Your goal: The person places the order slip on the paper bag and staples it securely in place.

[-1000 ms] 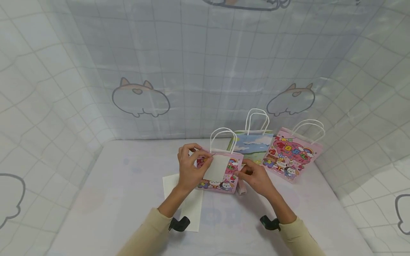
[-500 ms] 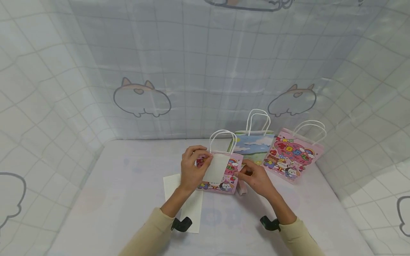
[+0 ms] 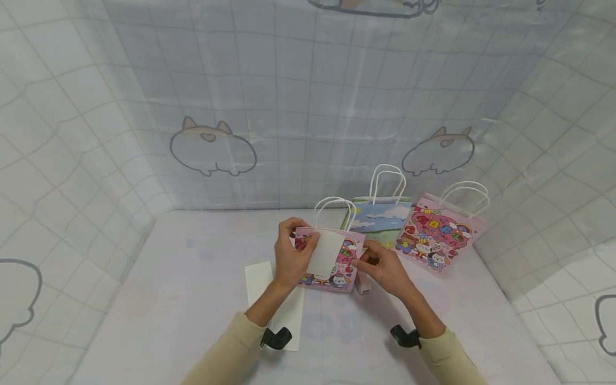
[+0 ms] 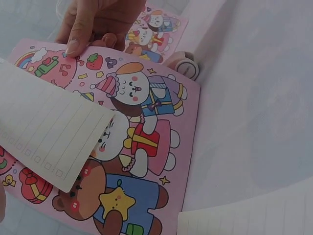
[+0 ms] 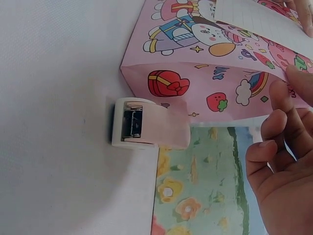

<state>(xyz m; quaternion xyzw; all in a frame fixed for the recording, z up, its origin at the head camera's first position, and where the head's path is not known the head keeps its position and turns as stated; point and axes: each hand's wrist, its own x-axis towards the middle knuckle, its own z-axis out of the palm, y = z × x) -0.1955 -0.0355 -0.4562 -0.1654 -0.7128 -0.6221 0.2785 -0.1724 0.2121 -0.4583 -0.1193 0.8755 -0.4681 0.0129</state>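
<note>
A pink gift bag with cartoon animals and white twisted handles stands between the hands. A lined note sheet with checkboxes lies against its front. My left hand pinches the sheet at the bag's top left, thumb in front and fingers behind. My right hand pinches the bag's right side edge, its thumb on the front face and other fingers curled. A small pale pink stapler sits beside the bag's right side, below the right hand, touched by neither hand.
More lined paper lies under the left forearm. Behind the bag is a blue and green landscape gift bag. Another pink gift bag leans at the right. A grid-patterned curtain closes off the back.
The left hand has shifted slightly right, and its fingers have gone from in front of the bag's top left corner to behind it. The right hand stays put.
</note>
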